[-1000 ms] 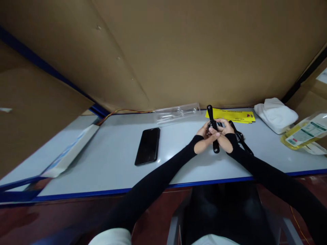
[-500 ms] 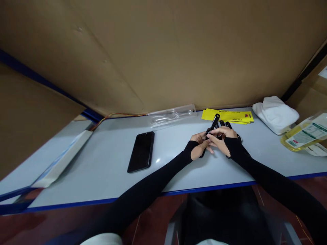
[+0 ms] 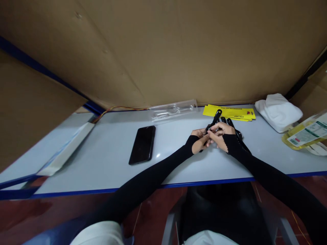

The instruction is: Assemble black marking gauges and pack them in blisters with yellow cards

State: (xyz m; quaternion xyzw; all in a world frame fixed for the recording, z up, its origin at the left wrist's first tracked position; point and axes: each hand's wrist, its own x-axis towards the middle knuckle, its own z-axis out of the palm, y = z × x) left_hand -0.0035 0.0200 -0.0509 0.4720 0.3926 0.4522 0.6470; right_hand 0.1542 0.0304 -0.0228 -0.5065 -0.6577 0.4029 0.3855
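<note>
My left hand [image 3: 199,141] and my right hand [image 3: 220,136] meet above the pale table [image 3: 107,163], both closed on a slim black tool [image 3: 216,119] whose handle sticks out up and to the right. My right fingers pinch its middle while my left hand grips its lower part. More black handles [image 3: 233,127] lie on the table just behind my right hand. Both arms wear black sleeves.
A black phone [image 3: 142,144] lies left of my hands. Behind them are a clear plastic blister pack [image 3: 173,109] and yellow cards [image 3: 231,112]. White cloth [image 3: 278,111] and a yellow packet [image 3: 305,134] sit at the right. A long white box [image 3: 67,149] lies left. Cardboard walls the back.
The black tool went from upright between my hands to tilted with its handle up and right. My hands stayed together on it. The view shifted slightly.
</note>
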